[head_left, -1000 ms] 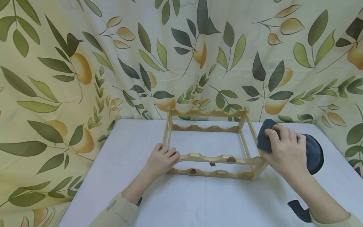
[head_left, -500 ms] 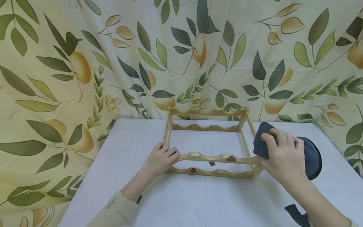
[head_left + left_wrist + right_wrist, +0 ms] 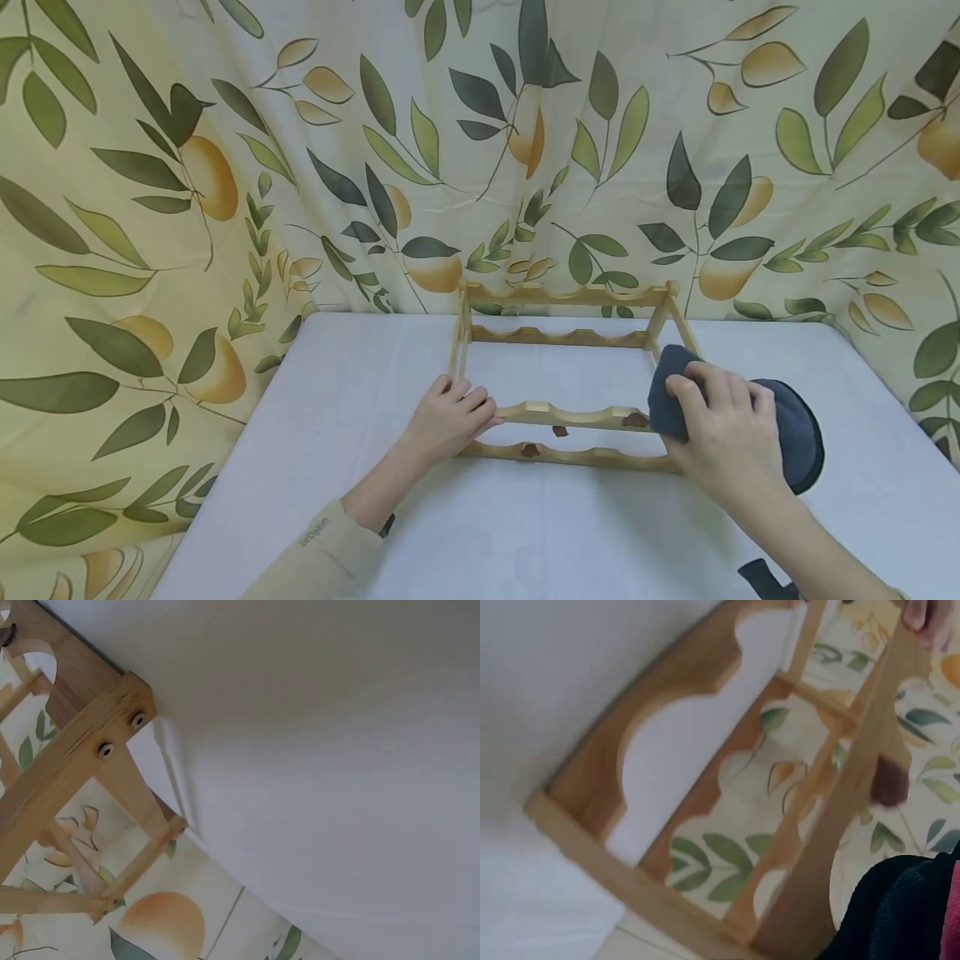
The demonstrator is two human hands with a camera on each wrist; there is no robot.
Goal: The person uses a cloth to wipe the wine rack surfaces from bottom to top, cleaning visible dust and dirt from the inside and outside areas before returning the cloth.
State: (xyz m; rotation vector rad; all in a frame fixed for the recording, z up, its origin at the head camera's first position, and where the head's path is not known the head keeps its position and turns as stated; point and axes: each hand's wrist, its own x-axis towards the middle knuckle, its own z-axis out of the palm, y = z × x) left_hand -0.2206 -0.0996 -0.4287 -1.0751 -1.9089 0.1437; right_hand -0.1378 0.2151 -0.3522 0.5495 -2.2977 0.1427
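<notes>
A pale wooden wine rack point(image 3: 566, 336) with scalloped rails stands on the white table. My left hand point(image 3: 453, 417) grips its front left corner; the fingers point(image 3: 930, 619) show at the far end in the right wrist view. In my right hand point(image 3: 723, 429) is a folded dark blue cloth point(image 3: 667, 392), its rounded, black-edged end point(image 3: 798, 437) sticking out behind the hand. Cloth and hand overlap the rack's front right corner in the head view. Reddish-brown patches mark the front upper rail point(image 3: 551, 412) and the front lower rail point(image 3: 600, 457). The left hand is outside its own wrist view.
Inside the rack's outline a small brown scrap point(image 3: 560, 431) lies on the white tabletop point(image 3: 525, 533). Behind the table hangs a curtain point(image 3: 420, 142) printed with leaves and fruit. A dark strap point(image 3: 763, 579) hangs by the right wrist.
The rack has shifted a little to the right along with my left hand, while the brown scrap stays put. My right hand has moved left and nearer with the cloth, over the rack's front right corner.
</notes>
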